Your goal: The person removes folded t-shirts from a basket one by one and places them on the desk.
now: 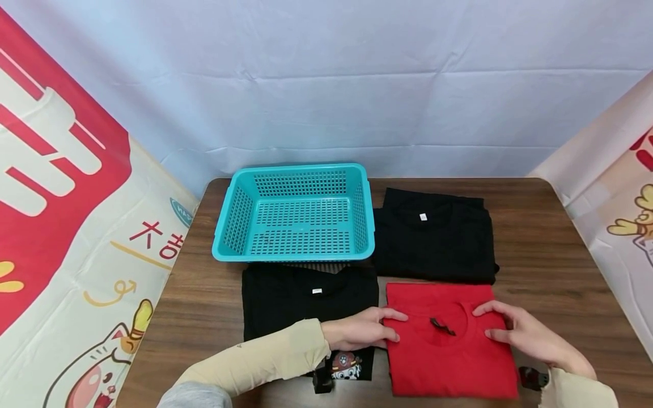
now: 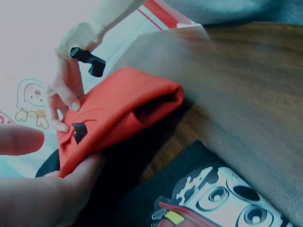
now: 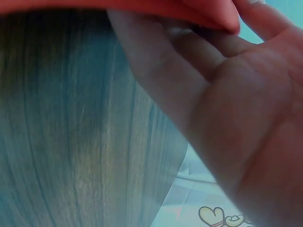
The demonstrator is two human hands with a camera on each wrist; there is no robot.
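Observation:
A folded red T-shirt [image 1: 449, 362] with a dark neck tag lies between both hands at the front right of the table. My left hand [image 1: 359, 328] grips its left edge; in the left wrist view, part of that hand [image 2: 47, 194] goes under the cloth, which stands up off the wood with an open fold. At the opposite edge my right hand [image 1: 535, 337] holds the shirt, and the right wrist view has its fingers [image 3: 151, 52] tucked beneath the red cloth. Under my left forearm is a folded black T-shirt [image 1: 306, 306] with a cartoon dog print [image 2: 236, 198].
An empty turquoise plastic basket [image 1: 293, 255] stands at the back left of the wooden table [image 1: 551, 238]. To its right lies another folded black T-shirt [image 1: 433, 243], just behind the red one. Pale cloth [image 1: 326, 85] hangs behind the table, and printed banners [image 1: 102, 238] flank it.

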